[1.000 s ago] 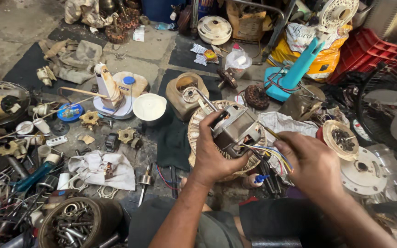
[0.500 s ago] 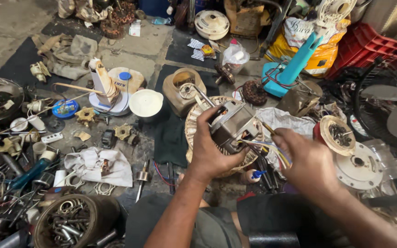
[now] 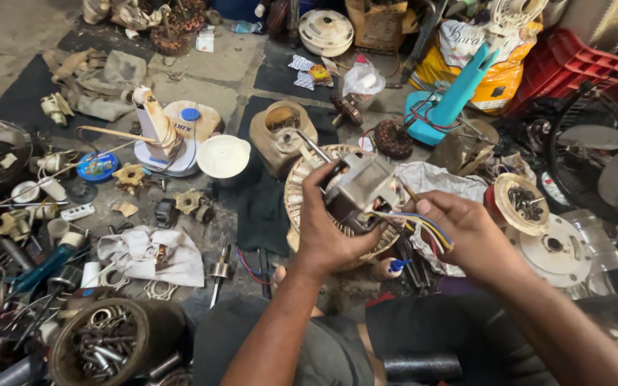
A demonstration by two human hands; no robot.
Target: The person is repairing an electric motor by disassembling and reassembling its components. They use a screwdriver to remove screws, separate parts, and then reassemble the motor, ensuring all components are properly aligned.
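The left hand (image 3: 330, 232) is clenched round a small motor (image 3: 360, 191), held up over a ribbed round cover (image 3: 296, 187) on the floor; the right hand (image 3: 466, 236) pinches its bundle of wires (image 3: 423, 227); best, I judge, to keep the motor braced in the palm and grip the leads close to the housing, so the joints take no strain; the motor is dull grey cast metal, boxy, with a thin steel shaft (image 3: 312, 149) jutting out; the wires are slim, glossy, blue, yellow and white

Bare forearms without sleeves, left hand (image 3: 330, 229) and right hand (image 3: 470, 239) ringless, dark trousers below.
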